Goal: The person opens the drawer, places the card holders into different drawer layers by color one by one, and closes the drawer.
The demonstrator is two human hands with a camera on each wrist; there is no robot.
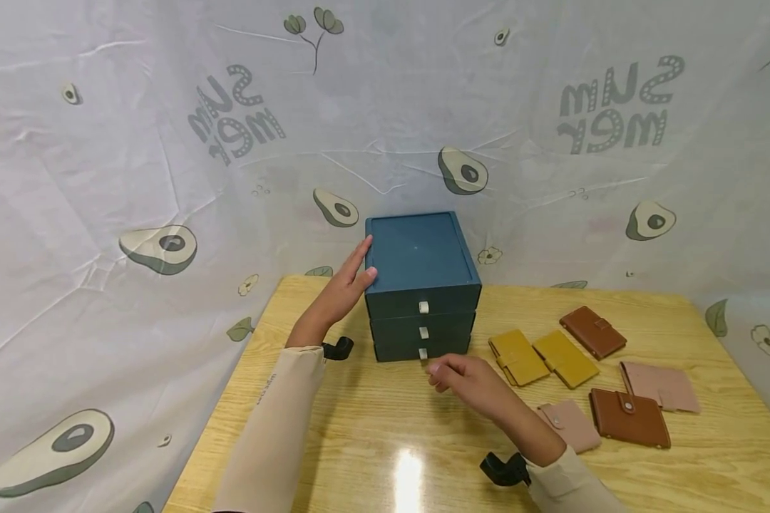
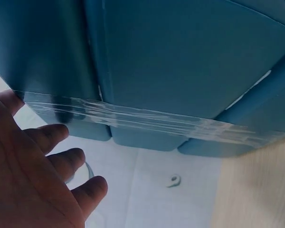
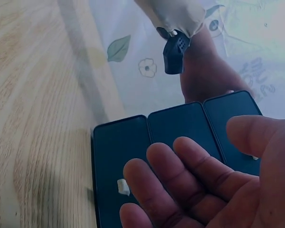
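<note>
A dark blue box with three stacked drawers (image 1: 420,253) stands near the back of the table. Each drawer front carries a small white pull tab; the lowest tab (image 1: 423,353) also appears as a white tab (image 3: 123,186) in the right wrist view. My left hand (image 1: 339,291) rests with extended fingers against the box's left side, by its top edge. Clear tape (image 2: 156,121) runs across that side in the left wrist view. Just in front of the bottom drawer, my right hand (image 1: 473,383) hovers with loosely bent fingers and holds nothing. All three drawers look closed.
Right of the box lie two yellow wallet-like cases (image 1: 520,358), two brown ones (image 1: 630,419) and two pink ones (image 1: 664,386). One pink case (image 1: 572,425) is partly behind the right forearm. A printed cloth (image 1: 385,107) hangs behind the wooden table (image 1: 359,442).
</note>
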